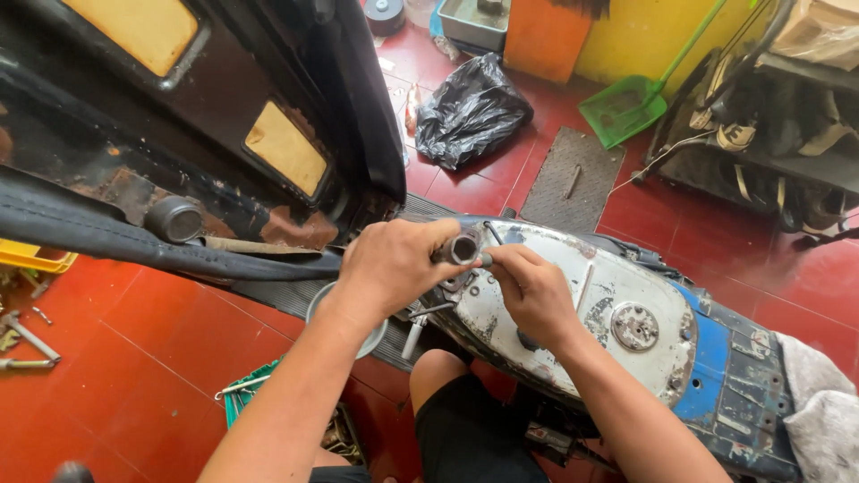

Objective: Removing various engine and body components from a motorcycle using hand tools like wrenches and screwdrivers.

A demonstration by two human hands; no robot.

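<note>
- The left hand (394, 264) is closed around a short dark metal tube (462, 248), holding it with its open end toward the camera, just above the near left end of the grey engine cover (573, 295).
- The right hand (530, 288) pinches a small part (486, 260) between thumb and fingertips, right beside the mouth of the tube; what the part is exactly, I cannot tell.
- The engine cover lies across the person's knees, on the blue scooter body (729, 376), over the red tiled floor (179, 349).
- To do this well, I think the left hand should keep the tube steady and not let it turn, while the right hand brings the small part in straight to the opening.
- A round metal bowl (324, 300) is partly hidden under the left wrist; loose pieces may drop there.
- Far off lie a black plastic bag (470, 112) and a green dustpan (625, 109); tools (27, 340) lie on the left.
</note>
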